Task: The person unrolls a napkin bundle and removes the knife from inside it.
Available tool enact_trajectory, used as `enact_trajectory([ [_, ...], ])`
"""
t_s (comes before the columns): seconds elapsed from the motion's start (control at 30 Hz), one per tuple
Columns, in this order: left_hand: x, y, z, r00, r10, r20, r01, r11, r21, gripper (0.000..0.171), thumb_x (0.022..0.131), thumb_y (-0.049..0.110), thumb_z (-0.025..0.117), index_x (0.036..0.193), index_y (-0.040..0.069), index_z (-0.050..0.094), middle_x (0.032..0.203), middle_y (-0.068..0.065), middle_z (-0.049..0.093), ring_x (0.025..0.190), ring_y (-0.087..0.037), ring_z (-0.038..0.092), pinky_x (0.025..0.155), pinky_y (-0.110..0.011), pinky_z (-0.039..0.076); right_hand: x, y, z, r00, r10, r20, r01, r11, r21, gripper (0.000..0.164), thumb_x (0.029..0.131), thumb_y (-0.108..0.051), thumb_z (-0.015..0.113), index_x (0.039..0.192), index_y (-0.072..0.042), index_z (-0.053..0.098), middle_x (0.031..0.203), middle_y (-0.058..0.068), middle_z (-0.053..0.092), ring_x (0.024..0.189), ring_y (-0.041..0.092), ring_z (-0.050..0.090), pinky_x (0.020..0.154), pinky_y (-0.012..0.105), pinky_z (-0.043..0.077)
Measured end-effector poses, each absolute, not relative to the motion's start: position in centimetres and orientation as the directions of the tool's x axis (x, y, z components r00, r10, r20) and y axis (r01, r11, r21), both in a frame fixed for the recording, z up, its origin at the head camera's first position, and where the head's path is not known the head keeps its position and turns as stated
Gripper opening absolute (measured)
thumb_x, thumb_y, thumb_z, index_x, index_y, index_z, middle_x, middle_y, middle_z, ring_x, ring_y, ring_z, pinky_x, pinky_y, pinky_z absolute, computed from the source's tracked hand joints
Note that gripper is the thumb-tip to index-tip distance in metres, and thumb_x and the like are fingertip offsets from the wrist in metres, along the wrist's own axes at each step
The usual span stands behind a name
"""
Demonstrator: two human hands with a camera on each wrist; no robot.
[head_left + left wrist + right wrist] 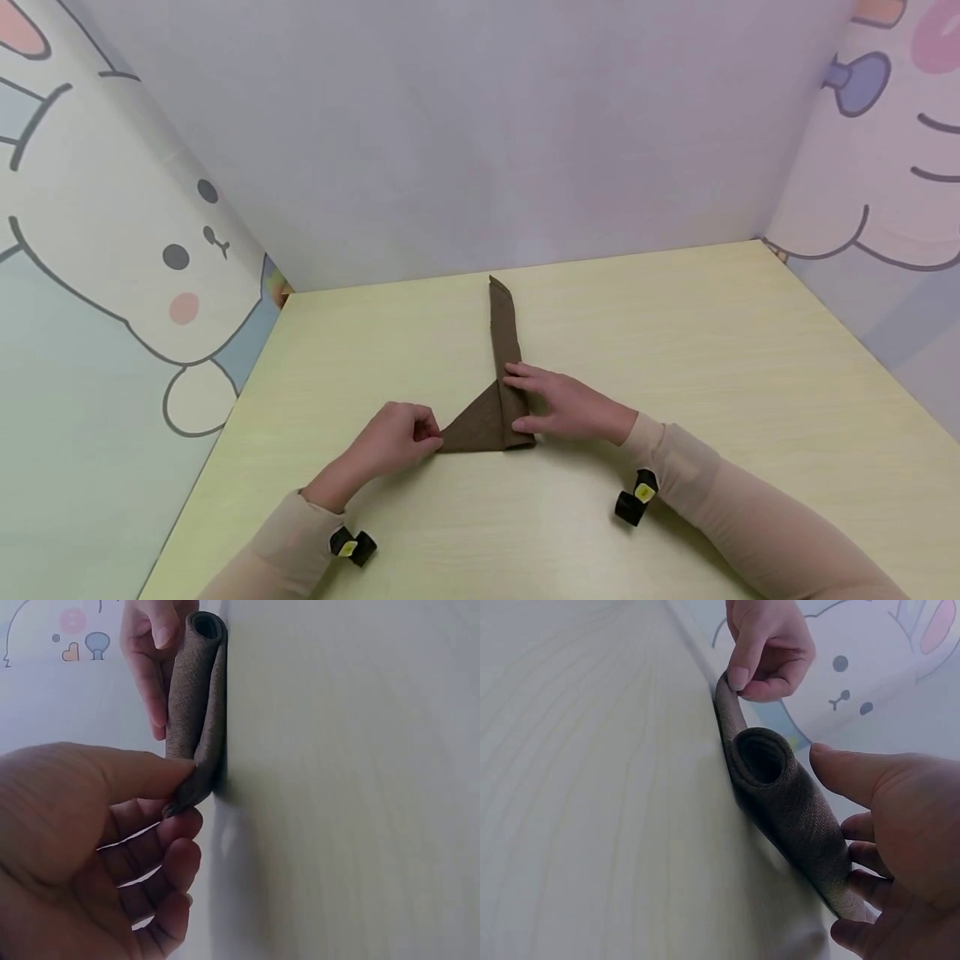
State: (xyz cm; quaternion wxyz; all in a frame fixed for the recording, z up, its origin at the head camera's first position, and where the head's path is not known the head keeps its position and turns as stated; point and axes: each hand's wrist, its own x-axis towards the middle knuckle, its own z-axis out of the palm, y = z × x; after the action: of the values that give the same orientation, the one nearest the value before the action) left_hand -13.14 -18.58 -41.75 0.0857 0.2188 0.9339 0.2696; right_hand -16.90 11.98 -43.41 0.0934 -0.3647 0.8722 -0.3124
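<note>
A dark brown cloth (506, 333) lies on the table, rolled into a long tube with a flat triangular flap (480, 421) at its near left. My left hand (401, 437) pinches the pointed tip of that flap between thumb and fingers, slightly raised in the left wrist view. On the tube's right side, my right hand (566, 404) rests with fingers spread, fingertips touching the roll near its lower part. The roll's hollow near end (763, 756) faces the right wrist camera. In that view the right thumb (840, 769) stands apart from the cloth.
The pale yellow wood-grain table (675, 333) carries the cloth. A plain light wall (465, 133) rises behind its far edge. Side panels with cartoon animals (180, 275) stand left and right. Each wrist wears a small black camera (633, 500).
</note>
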Motion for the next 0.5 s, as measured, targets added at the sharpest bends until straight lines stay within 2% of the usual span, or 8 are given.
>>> enact_trajectory([
  [0.3,-13.9,-19.6,-43.1,-0.823,0.568,0.015,0.461,0.652,0.602,0.007,0.081,0.012,0.078,0.085,0.017,0.077,0.079,0.013,0.066,0.072,-0.002,0.06,0.063,-0.022,0.05,-16.9,11.9,-43.4,-0.716,-0.695,0.059,-0.577,0.543,-0.61,0.07,0.09,-0.045,0.065,0.147,-0.012,0.041,0.157,0.001,0.025,0.143,0.019,0.025,0.11,0.04,0.032],
  [0.5,-14.3,-20.1,-43.4,-0.788,0.614,0.04,0.515,0.623,0.589,0.008,0.081,0.012,0.078,0.087,0.018,0.08,0.078,0.015,0.066,0.073,-0.001,0.061,0.063,-0.022,0.049,-16.9,11.9,-43.4,-0.712,-0.699,0.059,-0.582,0.542,-0.607,0.07,0.091,-0.045,0.064,0.148,-0.012,0.041,0.157,0.001,0.025,0.143,0.019,0.024,0.11,0.041,0.032],
])
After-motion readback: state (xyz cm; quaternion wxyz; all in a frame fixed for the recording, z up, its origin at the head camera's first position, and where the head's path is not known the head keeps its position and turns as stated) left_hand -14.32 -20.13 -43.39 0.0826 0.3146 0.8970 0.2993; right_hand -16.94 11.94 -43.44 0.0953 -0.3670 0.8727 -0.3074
